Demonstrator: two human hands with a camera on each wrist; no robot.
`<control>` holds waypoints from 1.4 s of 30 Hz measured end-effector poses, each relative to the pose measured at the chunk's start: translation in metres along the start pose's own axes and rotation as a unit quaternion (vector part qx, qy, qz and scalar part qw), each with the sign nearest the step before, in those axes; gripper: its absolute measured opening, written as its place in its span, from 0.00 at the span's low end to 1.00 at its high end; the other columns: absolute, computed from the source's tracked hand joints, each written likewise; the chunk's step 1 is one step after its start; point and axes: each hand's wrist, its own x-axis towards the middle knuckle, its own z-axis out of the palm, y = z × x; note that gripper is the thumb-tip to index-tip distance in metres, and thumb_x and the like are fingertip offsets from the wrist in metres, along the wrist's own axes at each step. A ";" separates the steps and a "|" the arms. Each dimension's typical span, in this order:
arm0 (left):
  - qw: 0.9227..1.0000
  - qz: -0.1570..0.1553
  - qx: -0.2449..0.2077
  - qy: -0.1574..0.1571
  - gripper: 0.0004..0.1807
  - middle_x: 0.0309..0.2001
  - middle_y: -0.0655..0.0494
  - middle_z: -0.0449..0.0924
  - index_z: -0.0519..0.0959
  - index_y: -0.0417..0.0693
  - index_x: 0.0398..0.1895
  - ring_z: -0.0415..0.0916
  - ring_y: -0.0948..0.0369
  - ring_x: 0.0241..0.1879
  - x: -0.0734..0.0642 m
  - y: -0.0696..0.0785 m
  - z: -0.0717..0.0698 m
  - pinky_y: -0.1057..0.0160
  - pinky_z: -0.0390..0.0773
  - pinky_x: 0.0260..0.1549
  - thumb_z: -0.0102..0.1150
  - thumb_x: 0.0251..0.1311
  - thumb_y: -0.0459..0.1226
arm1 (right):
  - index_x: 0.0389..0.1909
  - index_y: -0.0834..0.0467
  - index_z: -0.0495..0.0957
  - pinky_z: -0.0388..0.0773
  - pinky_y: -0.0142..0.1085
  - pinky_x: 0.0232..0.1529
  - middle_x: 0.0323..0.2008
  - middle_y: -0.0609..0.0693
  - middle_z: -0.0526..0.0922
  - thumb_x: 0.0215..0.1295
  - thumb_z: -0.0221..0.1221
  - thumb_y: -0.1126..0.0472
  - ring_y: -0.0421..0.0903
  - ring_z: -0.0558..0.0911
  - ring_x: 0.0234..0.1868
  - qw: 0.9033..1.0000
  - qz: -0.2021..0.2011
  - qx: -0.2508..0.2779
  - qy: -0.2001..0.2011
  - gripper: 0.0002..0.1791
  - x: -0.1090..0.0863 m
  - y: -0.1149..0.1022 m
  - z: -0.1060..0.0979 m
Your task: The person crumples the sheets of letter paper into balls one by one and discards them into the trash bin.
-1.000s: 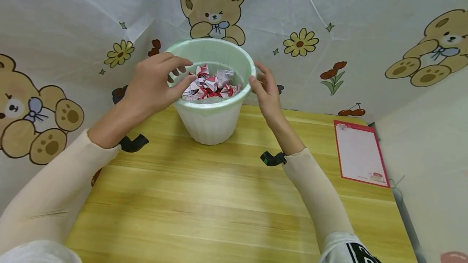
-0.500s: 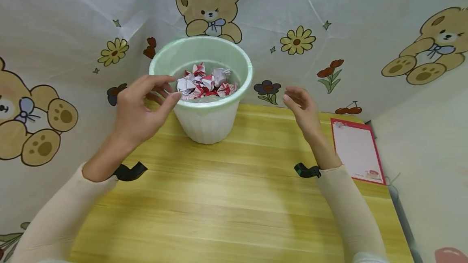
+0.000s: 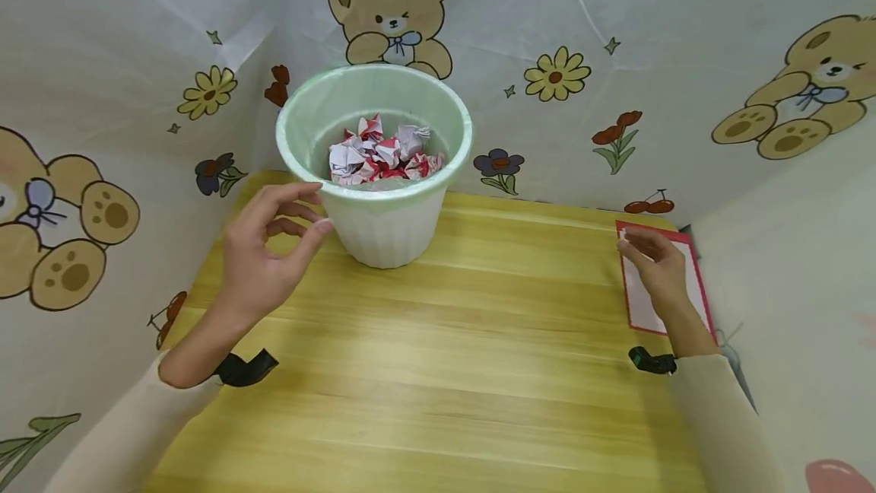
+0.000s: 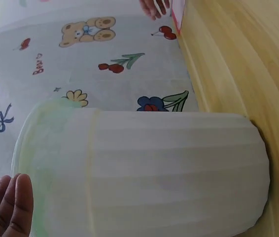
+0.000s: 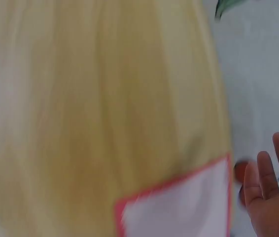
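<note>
A white bin (image 3: pixel 390 230) with a pale green rim stands upright at the back of the table. Inside it lie several crumpled balls of red-and-white paper (image 3: pixel 386 154). My left hand (image 3: pixel 263 253) is beside the bin's near left side, fingers loosely bent and holding nothing; whether a fingertip touches the rim, I cannot tell. The left wrist view shows the bin's ribbed side (image 4: pixel 174 173) close to those fingers. Over at the right, my right hand (image 3: pixel 660 268) hovers above a red-bordered sheet of paper (image 3: pixel 639 306), partly covering it. Its fingers are relaxed, with nothing in them.
The wooden table (image 3: pixel 438 371) spreads in front of the bin. Behind it and at both sides hangs a white cloth (image 3: pixel 506 6) printed with bears and flowers. The sheet lies near the table's right edge, close to the cloth.
My right hand has left the bin's rim and moved right, over the sheet. My left hand has drawn back from above the bin's opening and lowered beside it.
</note>
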 end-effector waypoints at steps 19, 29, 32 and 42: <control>0.971 -0.176 -0.130 -0.097 0.17 0.50 0.55 0.85 0.81 0.41 0.62 0.86 0.60 0.41 -0.067 -0.042 0.039 0.69 0.88 0.40 0.65 0.72 0.28 | 0.86 0.60 0.54 0.60 0.71 0.80 0.86 0.71 0.47 0.77 0.54 0.49 0.74 0.51 0.83 0.951 0.167 -0.258 0.034 0.42 -0.009 0.092 -0.089; 0.962 -0.200 -0.157 -0.100 0.16 0.50 0.59 0.85 0.81 0.40 0.61 0.86 0.58 0.40 -0.082 -0.050 0.056 0.65 0.89 0.37 0.64 0.72 0.28 | 0.81 0.68 0.59 0.67 0.75 0.59 0.78 0.81 0.52 0.76 0.58 0.45 0.77 0.53 0.70 0.938 0.099 -0.332 -0.018 0.44 -0.014 0.083 -0.079; 0.959 -0.206 -0.157 -0.111 0.16 0.51 0.59 0.85 0.81 0.40 0.61 0.86 0.57 0.42 -0.084 -0.053 0.061 0.66 0.89 0.38 0.64 0.73 0.29 | 0.82 0.68 0.58 0.66 0.76 0.58 0.77 0.81 0.51 0.75 0.60 0.41 0.78 0.53 0.69 0.933 0.082 -0.348 -0.045 0.47 -0.017 0.079 -0.071; 0.953 -0.220 -0.133 -0.163 0.16 0.55 0.43 0.85 0.83 0.51 0.62 0.86 0.63 0.45 -0.097 -0.063 0.086 0.64 0.88 0.42 0.67 0.74 0.34 | 0.80 0.70 0.60 0.70 0.73 0.61 0.73 0.80 0.56 0.65 0.72 0.42 0.76 0.58 0.67 0.910 -0.008 -0.376 -0.173 0.54 -0.029 0.043 -0.021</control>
